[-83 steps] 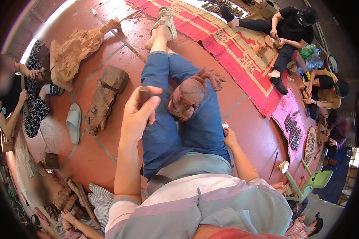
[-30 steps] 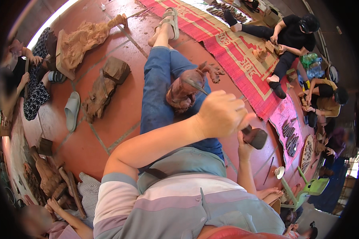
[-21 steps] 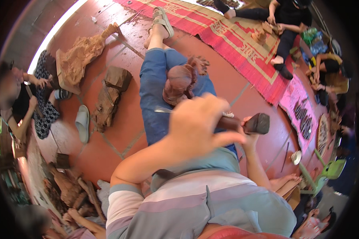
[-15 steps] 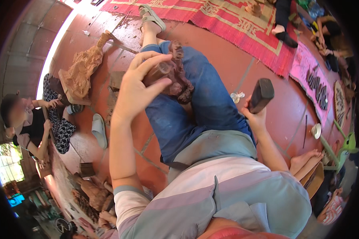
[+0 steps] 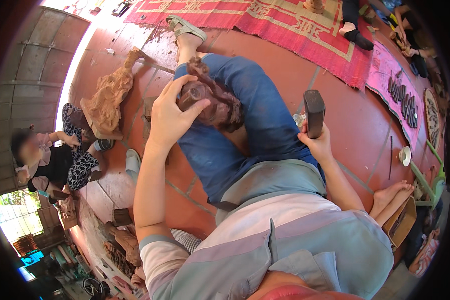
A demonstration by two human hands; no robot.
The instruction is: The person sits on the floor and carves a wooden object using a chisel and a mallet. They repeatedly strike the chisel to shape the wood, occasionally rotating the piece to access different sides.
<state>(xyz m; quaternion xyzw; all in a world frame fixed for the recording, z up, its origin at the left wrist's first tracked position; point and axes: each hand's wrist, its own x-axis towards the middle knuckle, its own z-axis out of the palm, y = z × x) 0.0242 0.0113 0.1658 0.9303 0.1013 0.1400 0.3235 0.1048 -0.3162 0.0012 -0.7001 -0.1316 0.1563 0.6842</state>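
Observation:
A dark reddish-brown wood carving [image 5: 219, 102] rests on my thighs, its surface knobbly and deeply cut. The fingers and thumb of my left hand [image 5: 172, 112] are curled round its rounded end. Over my right thigh's outer side, my right hand [image 5: 319, 145] grips a hammer [image 5: 315, 112] with a dark, blocky head pointing up. The palm hides most of the hammer's handle. Both hands are closed, and the hammer is apart from the carving.
Left of my leg lies a large pale-brown carving [image 5: 107, 100], near a seated person [image 5: 52, 160]. Slippers [image 5: 133, 165] are beside it. A red patterned mat [image 5: 295, 50] spreads ahead. At right, several dark tools lie on a pink cloth [image 5: 385, 75], near a small bowl [image 5: 405, 156].
The hammer has swung a little left and its head now stands more upright. The carving has tilted in my left hand. The person at left has lowered an arm.

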